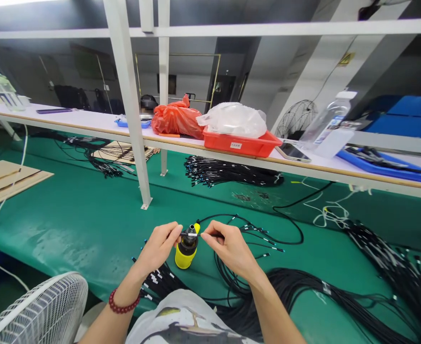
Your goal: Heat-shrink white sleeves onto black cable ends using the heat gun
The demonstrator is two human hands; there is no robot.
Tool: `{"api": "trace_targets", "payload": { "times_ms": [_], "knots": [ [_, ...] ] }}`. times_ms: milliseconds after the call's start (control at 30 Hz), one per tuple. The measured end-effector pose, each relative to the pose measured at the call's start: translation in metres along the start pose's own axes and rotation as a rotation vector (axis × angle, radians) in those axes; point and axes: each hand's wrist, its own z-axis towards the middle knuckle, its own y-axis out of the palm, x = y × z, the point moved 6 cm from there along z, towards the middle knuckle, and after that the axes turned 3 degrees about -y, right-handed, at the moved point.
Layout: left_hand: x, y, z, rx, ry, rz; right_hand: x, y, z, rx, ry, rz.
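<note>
A thin black cable with a white sleeve [192, 234] on it is stretched level between my two hands. My left hand [161, 246] pinches it on one side of the sleeve, and my right hand [228, 246] pinches it on the other. Directly below the sleeve, a yellow and black tool [185, 258] stands upright with its metal nozzle pointing up; it looks like a small hot-air gun. Whether the sleeve touches the nozzle I cannot tell. Close to my left forearm lie black cables with white labels [160, 279].
A thick bundle of black cables [303, 279] runs across the green bench [99, 224] at right. More cables [228, 172] lie under the shelf, which carries a red tray [239, 143] and a bottle [334, 117]. A shelf post [135, 119] stands ahead; a white fan [49, 306] is lower left.
</note>
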Motion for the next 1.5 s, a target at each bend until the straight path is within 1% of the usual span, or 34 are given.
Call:
{"api": "trace_targets", "payload": {
  "times_ms": [133, 367, 667, 833, 1033, 1133, 1233, 1367, 1500],
  "knots": [
    [-0.002, 0.000, 0.010, 0.028, 0.016, 0.028, 0.010, 0.001, 0.004, 0.064, 0.021, 0.015],
    [-0.009, 0.002, 0.023, 0.057, 0.036, 0.081, 0.025, 0.004, 0.010, 0.098, 0.048, 0.007],
    [-0.019, 0.000, 0.028, 0.096, 0.054, 0.092, 0.038, 0.009, 0.017, 0.138, 0.106, -0.009],
    [-0.020, 0.000, 0.030, 0.098, 0.053, 0.101, 0.042, 0.011, 0.018, 0.162, 0.092, 0.018],
    [-0.012, 0.001, 0.029, 0.065, 0.045, 0.233, 0.044, 0.009, 0.016, 0.155, 0.109, 0.003],
    [-0.011, 0.001, 0.029, 0.046, 0.029, 0.293, 0.043, 0.008, 0.015, 0.147, 0.102, 0.006],
    [-0.014, 0.002, 0.030, 0.043, 0.026, 0.263, 0.040, 0.008, 0.016, 0.115, 0.090, 0.008],
    [-0.019, 0.000, 0.030, 0.091, 0.031, 0.195, 0.035, 0.011, 0.017, 0.043, 0.034, -0.052],
    [-0.021, -0.002, 0.030, 0.108, 0.041, 0.153, 0.036, 0.012, 0.017, 0.053, 0.012, -0.066]
  ]
}}
